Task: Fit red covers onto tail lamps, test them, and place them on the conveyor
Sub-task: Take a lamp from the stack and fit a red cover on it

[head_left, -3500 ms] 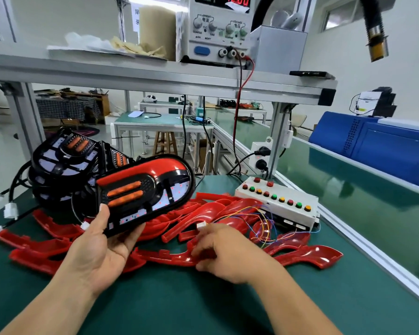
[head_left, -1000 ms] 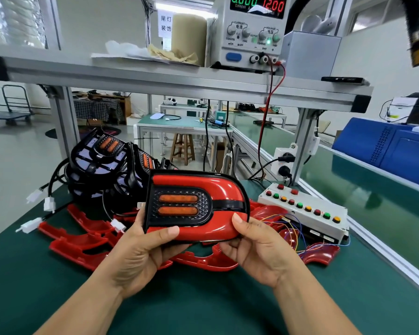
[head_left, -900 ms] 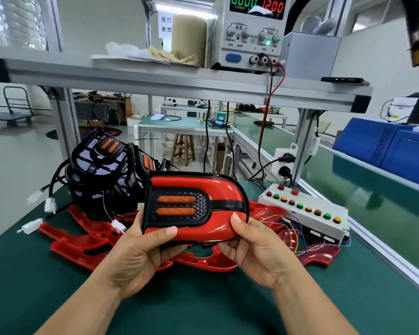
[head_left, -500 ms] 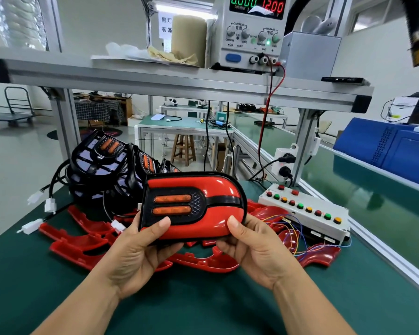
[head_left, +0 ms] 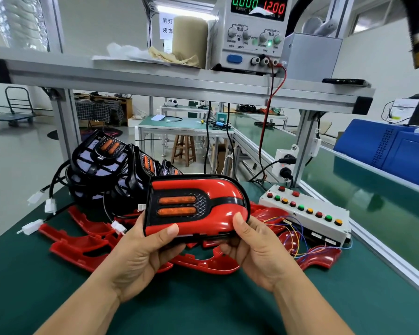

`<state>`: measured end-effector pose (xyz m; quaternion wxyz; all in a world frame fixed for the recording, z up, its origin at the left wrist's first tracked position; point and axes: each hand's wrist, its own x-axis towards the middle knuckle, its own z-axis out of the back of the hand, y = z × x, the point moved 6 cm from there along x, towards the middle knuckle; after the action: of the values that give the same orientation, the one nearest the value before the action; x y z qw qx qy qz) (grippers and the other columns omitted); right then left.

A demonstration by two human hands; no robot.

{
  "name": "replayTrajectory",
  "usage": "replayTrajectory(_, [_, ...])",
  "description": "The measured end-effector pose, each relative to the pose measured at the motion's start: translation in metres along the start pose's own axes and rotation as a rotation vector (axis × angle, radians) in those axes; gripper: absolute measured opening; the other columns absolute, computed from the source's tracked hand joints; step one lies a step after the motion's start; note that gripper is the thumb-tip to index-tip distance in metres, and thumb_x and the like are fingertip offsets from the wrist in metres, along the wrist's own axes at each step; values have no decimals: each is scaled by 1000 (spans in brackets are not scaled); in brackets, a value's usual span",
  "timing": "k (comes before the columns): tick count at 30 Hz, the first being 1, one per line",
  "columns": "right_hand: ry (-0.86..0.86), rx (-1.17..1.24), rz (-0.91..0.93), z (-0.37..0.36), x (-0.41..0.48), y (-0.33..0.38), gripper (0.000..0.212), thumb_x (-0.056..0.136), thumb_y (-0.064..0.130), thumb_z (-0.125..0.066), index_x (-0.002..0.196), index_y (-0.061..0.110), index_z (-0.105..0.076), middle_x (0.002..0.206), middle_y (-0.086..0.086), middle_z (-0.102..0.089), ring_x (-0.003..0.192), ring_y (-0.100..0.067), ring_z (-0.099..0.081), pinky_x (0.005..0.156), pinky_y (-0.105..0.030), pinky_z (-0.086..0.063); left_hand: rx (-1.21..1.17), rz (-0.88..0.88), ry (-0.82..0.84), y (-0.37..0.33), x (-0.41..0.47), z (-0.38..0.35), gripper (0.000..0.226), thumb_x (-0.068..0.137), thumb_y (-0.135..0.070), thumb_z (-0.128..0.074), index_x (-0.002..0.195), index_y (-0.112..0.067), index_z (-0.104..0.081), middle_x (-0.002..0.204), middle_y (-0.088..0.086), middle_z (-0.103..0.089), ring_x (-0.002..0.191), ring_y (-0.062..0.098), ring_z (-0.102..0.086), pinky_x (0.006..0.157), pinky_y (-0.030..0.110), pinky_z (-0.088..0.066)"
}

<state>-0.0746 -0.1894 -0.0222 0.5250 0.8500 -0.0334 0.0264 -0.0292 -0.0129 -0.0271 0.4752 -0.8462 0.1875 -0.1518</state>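
Observation:
I hold a tail lamp (head_left: 196, 206) with a red cover on it above the green bench, its face with two orange strips toward me. My left hand (head_left: 140, 259) grips its lower left edge, thumb on the front. My right hand (head_left: 257, 252) grips its lower right end, thumb pressing the red cover. Loose red covers (head_left: 80, 245) lie spread on the bench beneath. A pile of uncovered black tail lamps (head_left: 107, 170) with white connectors sits behind on the left. The white test box (head_left: 307, 213) with coloured buttons stands at the right, and the green conveyor (head_left: 373, 197) runs beyond it.
A power supply (head_left: 252, 35) reading 12.00 sits on the overhead shelf (head_left: 155, 78), red and black leads dropping to the bench. A shelf post (head_left: 302, 151) with a socket stands near the test box. A blue machine (head_left: 392, 151) lies beyond the conveyor.
Earlier my right hand lay among the loose covers while my left held the lamp. Now both hands hold the covered lamp, which has tilted and lowered slightly over the last second.

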Motion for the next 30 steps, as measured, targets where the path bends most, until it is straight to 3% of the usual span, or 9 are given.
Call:
replayTrajectory(4, [34,22,-4,0,-3,2,68,52,34,-94,104,2,-65,94,-19,-71,75,-22,-69,61,-24,-57,-19,17,-1,0,0,2,55,71,-11,-68,125,-14,-57,110,11,-74,92,22,-74,61,27,-60])
replayTrajectory(7, [29,20,-9,1,-3,3,47,68,23,-77,106,0,-62,93,-19,-71,75,-21,-69,61,-24,-57,-16,24,1,1,1,5,59,69,-5,-69,127,-12,-56,114,13,-72,95,25,-73,62,27,-60])
replayTrajectory(11, [26,13,-21,2,-3,0,35,77,19,-67,107,1,-63,94,-19,-71,77,-22,-69,64,-26,-57,7,7,-15,1,2,6,61,68,-6,-70,126,-15,-57,114,11,-72,95,24,-73,61,26,-60])
replayTrajectory(16, [-10,-23,-15,2,-1,-2,33,79,27,-65,103,4,-65,89,-16,-72,72,-19,-70,63,-24,-56,52,-12,-41,3,3,5,55,69,-19,-70,123,-19,-59,111,8,-74,92,20,-74,60,26,-60])
replayTrajectory(20, [-19,-8,-47,5,-1,-5,31,79,20,-65,105,2,-63,92,-21,-72,74,-24,-70,62,-27,-56,61,-6,-26,4,3,7,63,65,-7,-73,126,-21,-58,115,9,-72,98,23,-72,64,26,-60])
replayTrajectory(26, [-79,-45,-90,5,-1,-10,49,70,40,-71,110,13,-64,95,-12,-72,78,-23,-70,68,-33,-54,64,-2,7,8,3,6,77,61,3,-75,130,-25,-55,117,10,-71,101,28,-72,67,29,-60])
replayTrajectory(30, [-135,25,-102,5,0,-13,51,66,35,-75,111,11,-67,99,-12,-74,81,-21,-71,66,-30,-58,77,-16,10,10,2,3,78,63,4,-74,132,-27,-52,118,10,-71,102,29,-71,70,32,-61])
